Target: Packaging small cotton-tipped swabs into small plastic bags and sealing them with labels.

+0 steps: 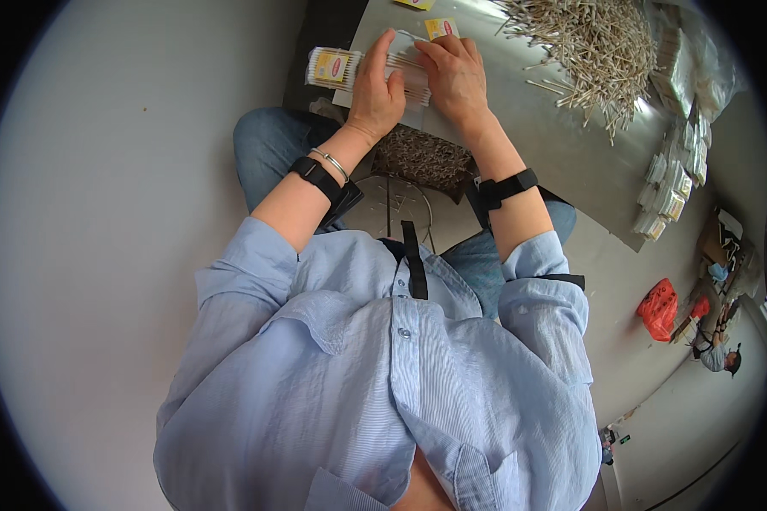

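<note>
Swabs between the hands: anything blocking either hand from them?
No clear obstacle: the left hand and right hand flank the swabs. Something pale lies among them; whether it separates hand from swab, I can't tell. The loose pile is off beyond the right hand.

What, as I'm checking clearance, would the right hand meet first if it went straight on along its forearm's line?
Probably the yellow label just beyond the right hand, though this single view leaves depth unclear.

A pale wall stands at left, and light glints on the grey table above a pale floor.
</note>
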Motion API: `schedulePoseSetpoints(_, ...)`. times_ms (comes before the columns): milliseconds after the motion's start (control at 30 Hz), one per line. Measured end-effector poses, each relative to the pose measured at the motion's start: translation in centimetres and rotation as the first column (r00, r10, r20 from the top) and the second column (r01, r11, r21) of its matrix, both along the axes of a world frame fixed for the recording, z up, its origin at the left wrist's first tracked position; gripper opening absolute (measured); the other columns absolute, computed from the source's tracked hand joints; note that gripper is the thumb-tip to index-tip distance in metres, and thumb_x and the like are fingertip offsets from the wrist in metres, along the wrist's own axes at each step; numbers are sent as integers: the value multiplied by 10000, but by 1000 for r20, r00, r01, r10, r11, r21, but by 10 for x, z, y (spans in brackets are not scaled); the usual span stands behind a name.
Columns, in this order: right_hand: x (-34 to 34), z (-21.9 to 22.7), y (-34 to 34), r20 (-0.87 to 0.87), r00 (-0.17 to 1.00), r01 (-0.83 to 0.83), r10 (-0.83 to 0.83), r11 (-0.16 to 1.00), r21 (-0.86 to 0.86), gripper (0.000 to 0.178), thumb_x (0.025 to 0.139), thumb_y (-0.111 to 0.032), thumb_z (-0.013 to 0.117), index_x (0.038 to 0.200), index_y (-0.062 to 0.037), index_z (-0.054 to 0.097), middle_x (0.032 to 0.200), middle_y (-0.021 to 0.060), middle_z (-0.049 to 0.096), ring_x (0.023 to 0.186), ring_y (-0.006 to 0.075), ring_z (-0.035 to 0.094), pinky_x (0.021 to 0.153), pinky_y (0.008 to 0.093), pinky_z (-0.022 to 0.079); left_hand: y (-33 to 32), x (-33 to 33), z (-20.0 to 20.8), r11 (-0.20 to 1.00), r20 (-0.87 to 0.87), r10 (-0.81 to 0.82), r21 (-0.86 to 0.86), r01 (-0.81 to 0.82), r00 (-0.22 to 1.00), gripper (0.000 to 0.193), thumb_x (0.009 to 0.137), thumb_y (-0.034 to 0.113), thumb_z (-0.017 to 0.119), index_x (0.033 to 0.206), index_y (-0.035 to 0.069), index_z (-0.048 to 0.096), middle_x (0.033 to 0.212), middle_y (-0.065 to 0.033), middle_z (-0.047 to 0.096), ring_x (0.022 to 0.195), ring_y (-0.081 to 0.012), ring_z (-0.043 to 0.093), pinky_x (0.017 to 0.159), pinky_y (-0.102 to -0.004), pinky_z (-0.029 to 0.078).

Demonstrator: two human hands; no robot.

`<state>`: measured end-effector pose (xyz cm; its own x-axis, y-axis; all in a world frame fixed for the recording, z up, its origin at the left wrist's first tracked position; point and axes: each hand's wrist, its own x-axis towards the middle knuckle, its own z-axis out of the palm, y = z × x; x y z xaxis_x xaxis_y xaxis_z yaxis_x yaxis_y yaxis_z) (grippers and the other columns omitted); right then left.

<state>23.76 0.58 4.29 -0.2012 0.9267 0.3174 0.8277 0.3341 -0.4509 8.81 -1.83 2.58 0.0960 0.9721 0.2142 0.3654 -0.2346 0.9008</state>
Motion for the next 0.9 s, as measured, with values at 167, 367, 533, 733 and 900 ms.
schedulePoseSetpoints(167, 4, -5, -22, -82, 978, 192, -191, 981, 2, 228, 787, -59, 640, 992, -139, 696, 965, 28, 601, 947, 271, 527, 828, 386, 430, 2, 0, 2, 999, -31, -2, 36, 3, 1000, 542, 843, 6, 468, 1374, -8, 358, 1354, -239, 447, 1248, -401, 435, 1058, -426, 357)
schedulePoseSetpoints(367, -9, -4, -33, -65, 986, 148, -152, 987, -62, 310, 748, -5, 616, 1018, -142, 683, 1034, 34, 566, 1002, 286, 491, 858, 398, 386, 0, 0, 5, 999, -21, -39, 36, 40, 999, 503, 860, 5, 436, 1360, 19, 394, 1317, -243, 482, 1213, -402, 474, 1026, -433, 394)
schedulePoseSetpoints(533, -17, -4, -34, -54, 989, 132, -138, 986, -102, 316, 777, 11, 591, 1053, -125, 666, 1084, 62, 553, 1019, 296, 490, 889, 395, 390, 0, -1, 4, 999, 7, -41, 34, 40, 999, 473, 878, 16, 432, 1350, 22, 413, 1304, -236, 498, 1205, -402, 483, 1018, -424, 402)
schedulePoseSetpoints(733, -22, -12, -32, -749, 592, 312, -296, 942, -126, 324, 984, -164, 403, 1238, 0, 522, 1284, 177, 489, 1218, 285, 449, 1039, 357, 349, 1, -4, 7, 999, 62, -30, 27, 28, 998, 411, 941, 68, 419, 1349, 23, 426, 1307, -229, 511, 1203, -383, 502, 1014, -389, 404)
schedulePoseSetpoints(900, -36, -18, -28, -904, 376, 163, -202, 975, -150, 475, 1030, -288, 341, 1357, 57, 364, 1392, 162, 417, 1319, 247, 376, 1128, 363, 261, 0, -4, 11, 999, 126, -44, -21, 47, 991, 379, 958, 90, 409, 1329, 30, 461, 1278, -222, 542, 1193, -373, 517, 1001, -374, 411)
